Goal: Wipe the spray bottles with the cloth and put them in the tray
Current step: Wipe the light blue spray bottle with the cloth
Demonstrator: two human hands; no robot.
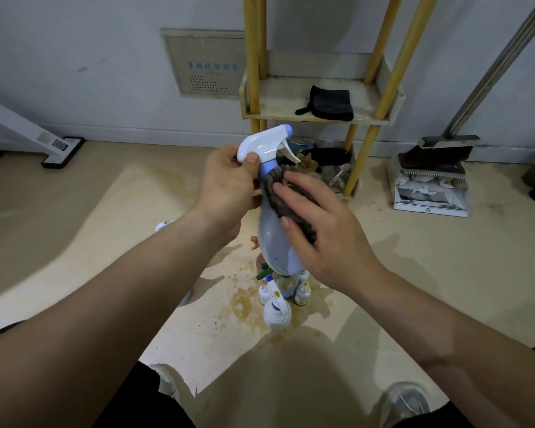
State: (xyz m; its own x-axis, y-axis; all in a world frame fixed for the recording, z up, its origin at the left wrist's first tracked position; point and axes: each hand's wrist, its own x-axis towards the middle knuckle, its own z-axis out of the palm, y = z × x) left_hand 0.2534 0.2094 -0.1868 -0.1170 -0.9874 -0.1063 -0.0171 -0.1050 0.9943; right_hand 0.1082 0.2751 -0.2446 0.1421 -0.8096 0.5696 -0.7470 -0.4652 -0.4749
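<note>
I hold a pale blue spray bottle (pixel 274 242) with a white trigger head up in front of me. My left hand (pixel 229 186) grips its neck and head, thumb on the white top. My right hand (pixel 318 230) presses a grey cloth (pixel 278 186) against the bottle's right side, fingers curled over the cloth. Below the bottle, several small white bottles (pixel 277 307) stand on the stained floor. The tray shelf (pixel 318 97) of a yellow-legged rack stands against the wall behind, with a black cloth (pixel 329 103) lying on it.
A broom and dustpan (pixel 433 177) with debris stand at the right by the wall. A white stand base (pixel 62 151) lies at the left. Clutter sits on the rack's bottom level (pixel 322 162). Brown stains (pixel 241 301) mark the floor. My shoes (pixel 408 400) show at the bottom.
</note>
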